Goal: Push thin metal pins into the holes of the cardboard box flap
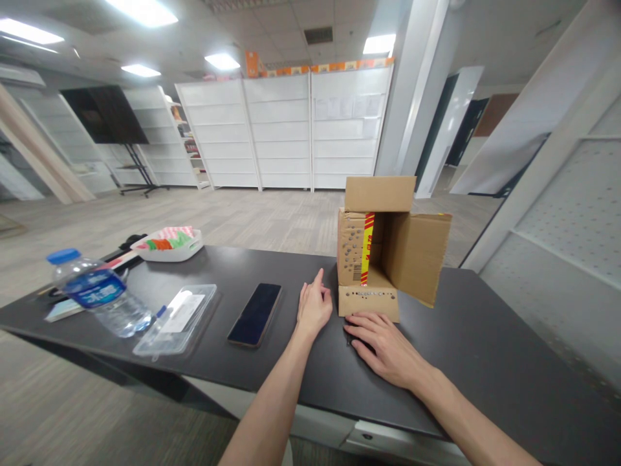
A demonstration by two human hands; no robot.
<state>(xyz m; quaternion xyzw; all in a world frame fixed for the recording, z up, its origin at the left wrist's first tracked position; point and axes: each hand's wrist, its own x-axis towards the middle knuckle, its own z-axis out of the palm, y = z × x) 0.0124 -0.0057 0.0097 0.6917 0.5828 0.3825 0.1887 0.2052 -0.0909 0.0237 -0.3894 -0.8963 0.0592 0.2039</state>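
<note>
An open cardboard box (350, 249) stands on the dark table, its flaps spread outward. Red-and-yellow tape (367, 249) runs down one flap, which carries several small grey dots. The lower flap (369, 303) has a row of small holes and shiny dots. Left of the box is my left hand (314, 307), index finger stretched forward and the other fingers loosely curled, with nothing visible in it. My right hand (383, 346) lies palm down in front of the lower flap, fingers extended. A small dark thing (348, 338) shows at its fingertips, too small to name.
A smartphone (255, 315) lies left of my left hand. Farther left are a clear plastic case (182, 320), a water bottle (99, 291) tilted in view, and a white tray (177, 254) holding colourful packets. The table's front edge runs below my forearms.
</note>
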